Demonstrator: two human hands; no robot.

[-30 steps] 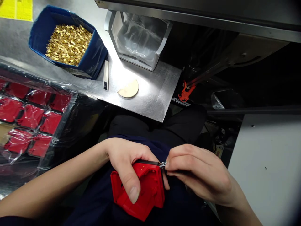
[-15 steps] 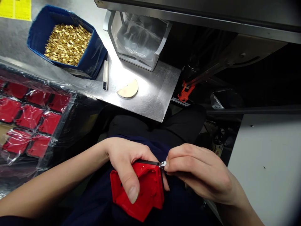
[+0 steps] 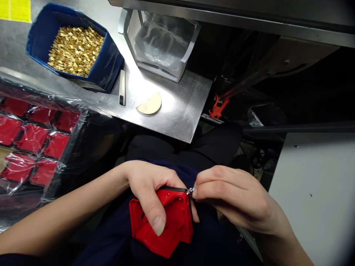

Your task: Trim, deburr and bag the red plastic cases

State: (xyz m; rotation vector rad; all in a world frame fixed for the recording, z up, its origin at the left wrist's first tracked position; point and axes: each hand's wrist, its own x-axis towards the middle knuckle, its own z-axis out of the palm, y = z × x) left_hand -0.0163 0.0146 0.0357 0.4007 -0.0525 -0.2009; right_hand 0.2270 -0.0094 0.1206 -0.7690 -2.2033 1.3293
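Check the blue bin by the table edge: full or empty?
Nearly full. The blue bin holds a heap of small gold metal parts reaching close to its rim; how deep the heap goes cannot be seen.

Pretty cramped down here. Both hands sit low in the lap; just beyond the fingers (image 3: 155, 210) the metal table (image 3: 177, 114) edge overhangs, so going up and forward is blocked. Left of the fingers, a plastic-wrapped tray of red parts (image 3: 36, 136) fills that side (crinkly film sticking out). Right of them, the white panel (image 3: 316, 192) walls things off.
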